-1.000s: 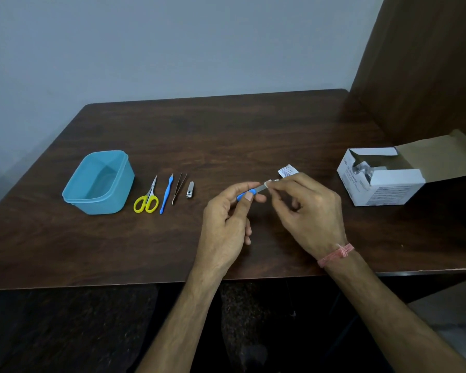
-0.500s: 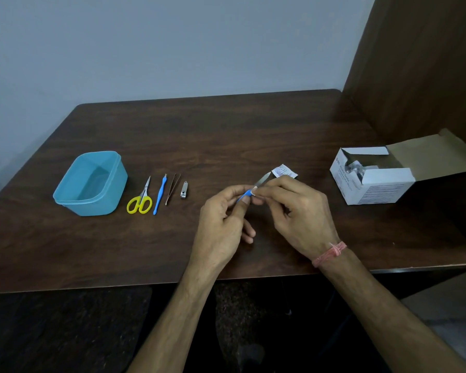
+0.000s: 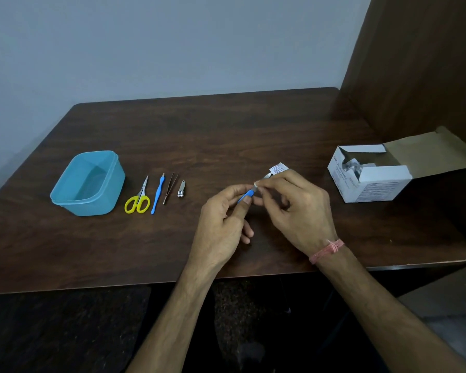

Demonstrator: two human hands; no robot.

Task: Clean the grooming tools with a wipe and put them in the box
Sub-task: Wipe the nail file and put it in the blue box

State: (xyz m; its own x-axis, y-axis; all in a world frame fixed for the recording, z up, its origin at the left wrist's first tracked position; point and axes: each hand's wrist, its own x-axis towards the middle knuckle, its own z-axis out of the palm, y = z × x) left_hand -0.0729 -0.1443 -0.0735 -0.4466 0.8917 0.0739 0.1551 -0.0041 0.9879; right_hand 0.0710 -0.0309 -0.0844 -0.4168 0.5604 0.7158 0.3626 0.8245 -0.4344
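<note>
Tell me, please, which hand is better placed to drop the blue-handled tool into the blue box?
Left, probably: the left hand grips the blue-handled tool and is nearer the blue box; the right hand pinches the wipe.

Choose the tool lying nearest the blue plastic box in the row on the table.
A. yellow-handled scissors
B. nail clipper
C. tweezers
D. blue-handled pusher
A: the yellow-handled scissors lie right beside the blue plastic box, with the blue-handled pusher, tweezers and nail clipper each farther along the row.
</note>
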